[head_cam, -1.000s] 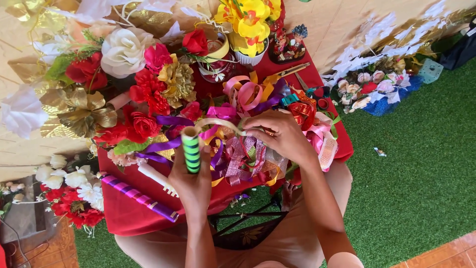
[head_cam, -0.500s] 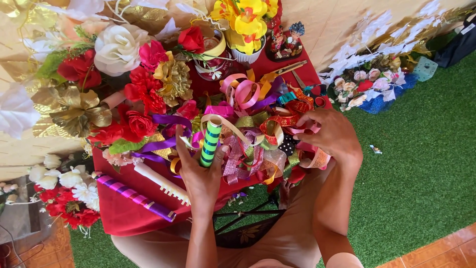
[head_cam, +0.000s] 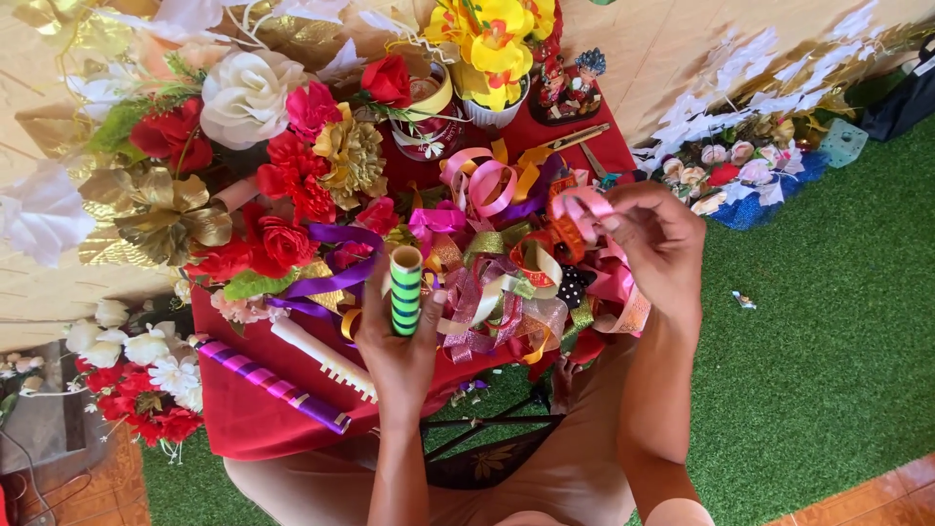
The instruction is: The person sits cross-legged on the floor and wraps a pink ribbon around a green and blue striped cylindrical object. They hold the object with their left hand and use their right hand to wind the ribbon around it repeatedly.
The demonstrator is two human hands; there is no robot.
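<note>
My left hand grips a green-and-black striped paper tube upright over a red-clothed table. My right hand is at the right of a pile of curled ribbons and pinches a pink ribbon between thumb and fingers. The ribbon pile lies between the two hands, with pink, gold, purple and orange loops.
Artificial flowers in red, white and gold crowd the table's left and back. A yellow flower pot, small figurines, scissors, a purple striped tube and a white tube lie on the cloth. Green turf covers the floor.
My right hand has moved from the middle of the ribbon pile out to the right, lifting a pink ribbon. My left hand has kept the striped tube and tilted it upright.
</note>
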